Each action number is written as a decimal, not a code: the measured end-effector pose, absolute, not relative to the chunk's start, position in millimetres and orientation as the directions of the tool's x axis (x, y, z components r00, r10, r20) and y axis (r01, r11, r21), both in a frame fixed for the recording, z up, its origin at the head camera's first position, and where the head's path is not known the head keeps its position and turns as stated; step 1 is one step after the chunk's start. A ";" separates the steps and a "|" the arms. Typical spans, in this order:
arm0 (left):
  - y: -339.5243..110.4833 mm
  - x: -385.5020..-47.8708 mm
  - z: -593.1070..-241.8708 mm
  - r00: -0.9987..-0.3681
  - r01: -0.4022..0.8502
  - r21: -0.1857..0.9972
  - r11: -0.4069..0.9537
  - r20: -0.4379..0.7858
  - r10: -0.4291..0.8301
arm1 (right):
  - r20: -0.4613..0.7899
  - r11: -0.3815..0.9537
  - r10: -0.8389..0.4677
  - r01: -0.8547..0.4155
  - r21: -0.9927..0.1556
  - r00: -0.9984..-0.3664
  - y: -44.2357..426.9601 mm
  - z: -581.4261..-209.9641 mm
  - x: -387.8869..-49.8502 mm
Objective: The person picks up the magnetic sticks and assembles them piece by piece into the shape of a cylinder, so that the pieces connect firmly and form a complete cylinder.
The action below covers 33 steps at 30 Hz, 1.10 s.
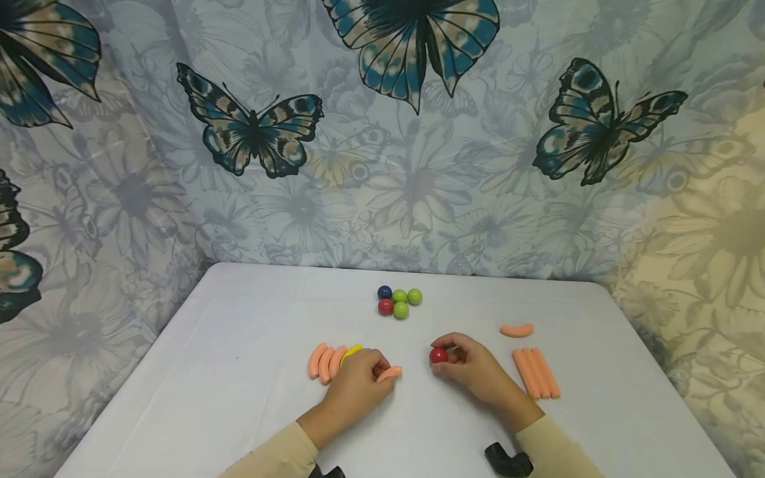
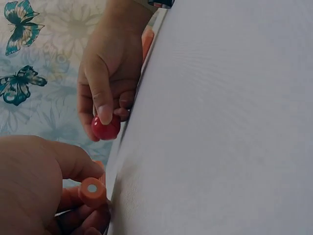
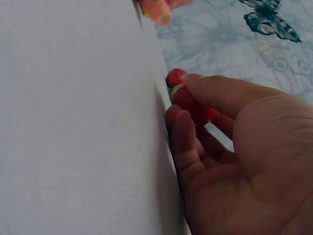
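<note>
L hand, a bit left of ctr in the lower half of the head view, has its grip clamped on an orange rod, thumb & fingers pinching it, one end poking out to the right! That rod's end face shows a small pale disc in the L wrist view; most of its length is behind fingers, so can't tell if it's curved or straight. R hand, just right of ctr, lower half: grip closed on a red ball, held btwn thumb & fingertips at the hand's left edge. The two hands face each other, rod & ball apart, w/ a gap of white tabletop btwn them.

Left of the L hand, curved orange rods lie side by side, w/ a yellow curved rod at their right, partly hidden by that hand. Up near the tabletop's far edge, mid-frame, a tight cluster: blue ball upper left, second red ball just below it, three green balls to the right. Over right of the R hand, a row of straight orange rods, w/ a lone curved orange rod just above. Backdrop's a butterfly-print cloth, filling the upper frame.
</note>
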<state>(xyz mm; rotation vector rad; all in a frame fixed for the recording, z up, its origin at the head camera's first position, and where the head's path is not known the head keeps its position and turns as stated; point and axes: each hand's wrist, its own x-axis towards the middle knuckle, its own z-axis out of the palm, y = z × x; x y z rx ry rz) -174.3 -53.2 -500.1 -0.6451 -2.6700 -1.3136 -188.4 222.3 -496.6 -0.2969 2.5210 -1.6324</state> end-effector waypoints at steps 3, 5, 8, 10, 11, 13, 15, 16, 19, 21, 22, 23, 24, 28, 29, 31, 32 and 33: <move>-52.0 -174.0 -501.4 -0.901 0.430 0.699 0.572 0.289 0.324 | 0.026 0.403 -0.258 -0.132 -0.906 -0.966 219.9 -498.7 -188.2; -51.4 -174.3 -501.4 -0.896 0.442 0.681 0.583 0.303 0.325 | 0.034 0.405 -0.267 -0.145 -0.903 -0.963 217.9 -499.4 -187.8; -50.4 -175.0 -501.5 -0.892 0.452 0.664 0.595 0.321 0.319 | 0.034 0.409 -0.276 -0.150 -0.900 -0.960 213.8 -500.8 -187.8; -49.3 -175.9 -501.9 -0.889 0.458 0.655 0.601 0.329 0.318 | 0.026 0.414 -0.283 -0.146 -0.899 -0.959 210.4 -501.4 -187.9; -48.7 -176.3 -502.3 -0.889 0.458 0.650 0.606 0.331 0.317 | 0.022 0.416 -0.285 -0.145 -0.898 -0.958 208.5 -501.6 -187.7; -47.2 -177.4 -503.2 -0.889 0.458 0.647 0.610 0.329 0.318 | 0.022 0.422 -0.293 -0.150 -0.894 -0.956 204.7 -501.6 -187.3; -45.9 -178.1 -503.4 -0.889 0.457 0.648 0.609 0.325 0.322 | 0.032 0.426 -0.306 -0.167 -0.889 -0.951 201.0 -501.1 -186.0; -45.3 -178.4 -503.7 -0.890 0.456 0.649 0.609 0.322 0.323 | 0.039 0.425 -0.314 -0.177 -0.888 -0.949 199.4 -500.9 -185.4; -44.4 -178.8 -504.9 -0.888 0.459 0.648 0.608 0.318 0.331 | 0.058 0.432 -0.328 -0.204 -0.878 -0.943 195.2 -500.0 -183.6; -44.5 -178.8 -506.0 -0.882 0.471 0.645 0.602 0.325 0.342 | 0.059 0.440 -0.332 -0.210 -0.873 -0.941 192.9 -499.8 -183.2; -44.6 -178.8 -506.4 -0.878 0.478 0.643 0.598 0.330 0.347 | 0.058 0.439 -0.336 -0.211 -0.873 -0.940 192.0 -499.6 -182.9; -44.7 -178.7 -506.8 -0.874 0.486 0.641 0.594 0.335 0.353 | 0.056 0.443 -0.337 -0.211 -0.871 -0.940 191.1 -499.5 -182.9; -44.9 -178.6 -506.9 -0.870 0.493 0.638 0.591 0.340 0.358 | 0.054 0.447 -0.339 -0.211 -0.870 -0.939 190.2 -499.6 -182.9; -44.6 -177.9 -506.8 -0.864 0.504 0.634 0.587 0.351 0.362 | 0.048 0.442 -0.349 -0.209 -0.872 -0.936 189.5 -500.5 -183.1; -44.7 -177.6 -506.7 -0.866 0.500 0.635 0.589 0.347 0.361 | 0.048 0.444 -0.349 -0.210 -0.871 -0.936 189.4 -501.0 -183.2; -45.0 -177.5 -507.1 -0.871 0.491 0.637 0.594 0.337 0.357 | 0.049 0.443 -0.348 -0.211 -0.871 -0.936 189.1 -501.6 -183.2; -45.3 -177.5 -506.9 -0.875 0.483 0.640 0.597 0.328 0.356 | 0.050 0.445 -0.346 -0.211 -0.870 -0.937 188.8 -501.5 -183.0; -45.6 -177.5 -506.8 -0.878 0.476 0.643 0.600 0.319 0.356 | 0.050 0.447 -0.345 -0.211 -0.869 -0.937 188.6 -501.8 -183.1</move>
